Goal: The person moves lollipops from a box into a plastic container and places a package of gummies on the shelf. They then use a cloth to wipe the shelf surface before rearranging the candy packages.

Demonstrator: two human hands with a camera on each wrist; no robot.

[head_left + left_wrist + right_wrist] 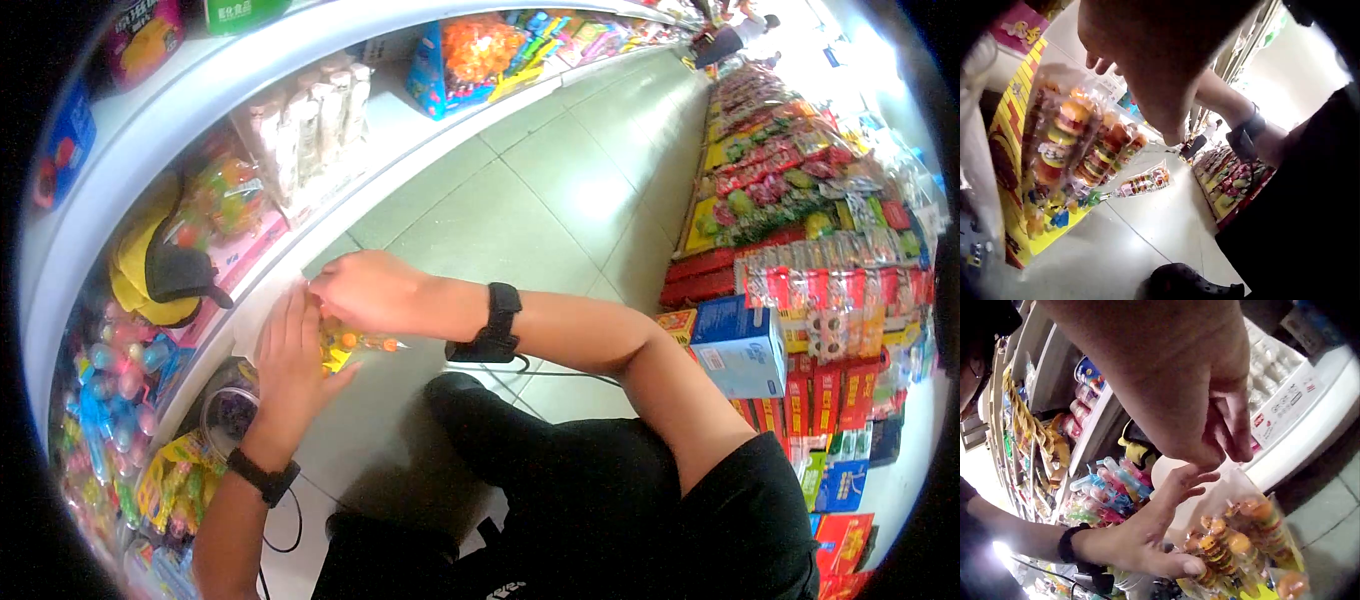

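A yellow display box [1013, 103] holds several candy skewers [1066, 128] in clear wrappers, stacked in orange, yellow and brown layers. In the right wrist view, its pale back panel [1216, 497] stands up behind the candy. My left hand [290, 345] lies against this panel with fingers straight, its thumb stretched out over the skewers. Bent at the top edge of the panel, the fingers of my right hand [365, 290] pinch the box there. Their tips are partly hidden. One wrapped skewer [1144, 182] sticks out sideways from the box.
A curved white shelf [400, 190] runs along the left, carrying a yellow and black cap [150, 265] and a carton of white packets [310, 120]. A clear jar [230, 415] stands below. Snack racks [780, 170] and a blue carton [740, 340] line the right. Another person [735, 35] is far off.
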